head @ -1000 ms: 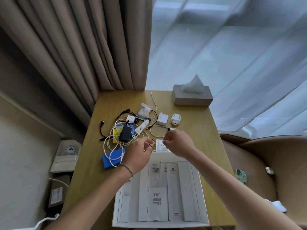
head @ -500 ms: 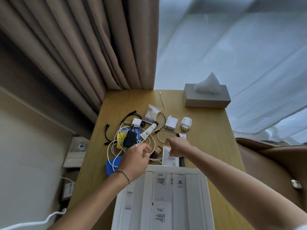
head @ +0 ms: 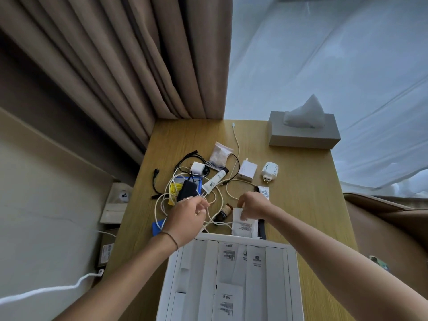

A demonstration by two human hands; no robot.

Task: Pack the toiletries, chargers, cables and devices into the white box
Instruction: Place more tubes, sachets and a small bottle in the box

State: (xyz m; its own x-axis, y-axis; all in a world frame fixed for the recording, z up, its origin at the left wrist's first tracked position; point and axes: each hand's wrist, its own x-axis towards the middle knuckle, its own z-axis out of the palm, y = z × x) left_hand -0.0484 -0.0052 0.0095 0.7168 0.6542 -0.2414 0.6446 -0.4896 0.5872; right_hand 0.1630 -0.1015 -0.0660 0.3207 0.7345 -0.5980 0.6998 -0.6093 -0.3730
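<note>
The white box (head: pixel 290 274) lies open at the table's near edge with white packets inside. Beyond it is a tangle of white cable (head: pixel 162 205) and black cable (head: pixel 154 181), a black charger (head: pixel 187 189), a white tube (head: pixel 214 180), two white plug adapters (head: pixel 247 170) (head: pixel 269 170), a small brown bottle (head: pixel 224 212) and a white sachet (head: pixel 245 224). My left hand (head: pixel 187 216) pinches the white cable near the black charger. My right hand (head: pixel 252 205) pinches the top edge of the white sachet.
A grey tissue box (head: pixel 303 133) stands at the table's far right. Beige curtains (head: pixel 139 66) hang behind the table's far left. A brown chair (head: pixel 389 228) is at the right. Small boxes (head: pixel 115 205) sit on the floor at the left.
The view has tilted and moved closer. Both hands have reached forward from above the box to the pile; the left closed on the white cable, the right came down onto the sachet.
</note>
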